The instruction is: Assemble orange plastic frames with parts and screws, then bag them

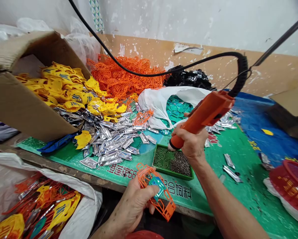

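Note:
My left hand [136, 202] grips an orange plastic frame [167, 212] at the table's front edge, thumb pressed on a teal plastic piece [157, 186] lying in it. My right hand [192, 142] is wrapped round an orange electric screwdriver [203, 116], tilted with its tip down. That tip is over the green screw tray [159, 169], which has a perforated bed and a heap of small screws [181, 163] at its right side. Whether the tip touches a screw cannot be made out. A black cable [144, 74] runs from the screwdriver's top.
Silver metal plates [114, 142] are piled left of the tray. Behind them are a cardboard box [27, 106] of yellow parts [66, 86], orange frames [129, 73] and a white bag [153, 103] of teal pieces. A red basket [291, 176] stands right; a sack [89, 205] of mixed parts is front left.

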